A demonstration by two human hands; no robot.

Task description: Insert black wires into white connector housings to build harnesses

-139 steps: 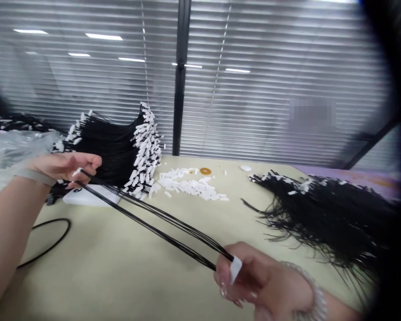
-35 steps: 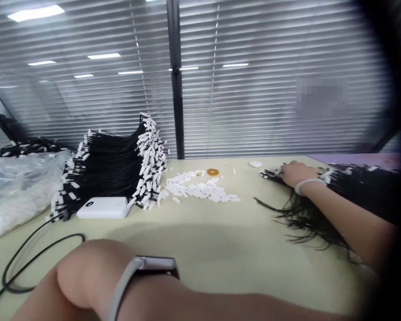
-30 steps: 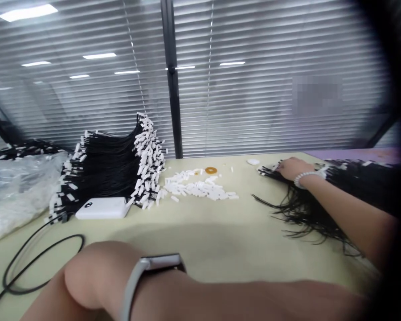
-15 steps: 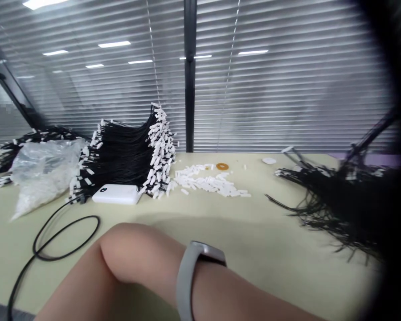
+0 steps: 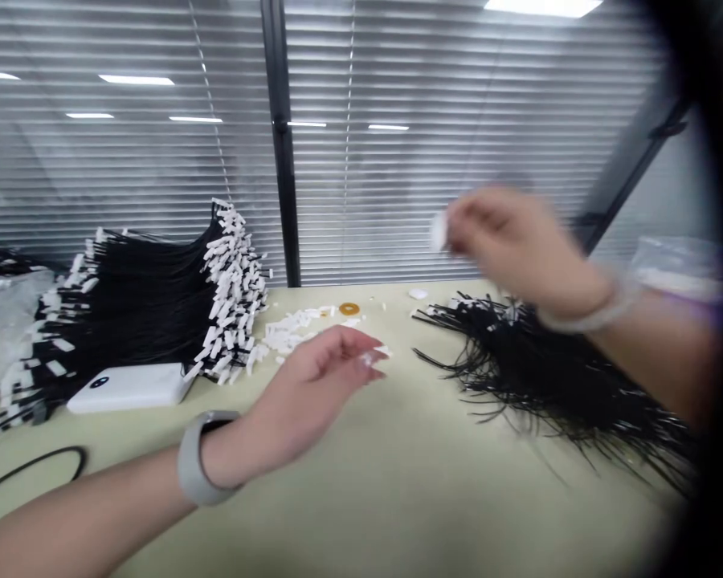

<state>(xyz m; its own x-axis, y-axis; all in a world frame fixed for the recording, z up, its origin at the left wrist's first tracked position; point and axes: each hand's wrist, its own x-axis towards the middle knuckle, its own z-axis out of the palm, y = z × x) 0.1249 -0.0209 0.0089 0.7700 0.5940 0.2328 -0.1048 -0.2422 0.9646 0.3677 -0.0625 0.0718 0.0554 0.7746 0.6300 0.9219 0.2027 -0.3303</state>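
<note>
I'm watching a pale-yellow table (image 5: 398,482) carrying stacked white-ended black cables (image 5: 150,297) left, heaped black cables (image 5: 536,369) right, small white pieces (image 5: 284,331) between.

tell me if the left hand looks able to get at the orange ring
Probably yes: the orange ring lies on the table beyond the left hand, with only small white pieces near it and nothing tall seen between.

white device (image 5: 129,387) on table (image 5: 373,498) | amber ring (image 5: 349,308) farther back | blinds (image 5: 391,185) behind

Silver venetian blinds (image 5: 391,185), divided by a dark post (image 5: 284,177), back a pale-yellow tabletop (image 5: 398,490); rectangular lights (image 5: 136,80) shine across them.
</note>
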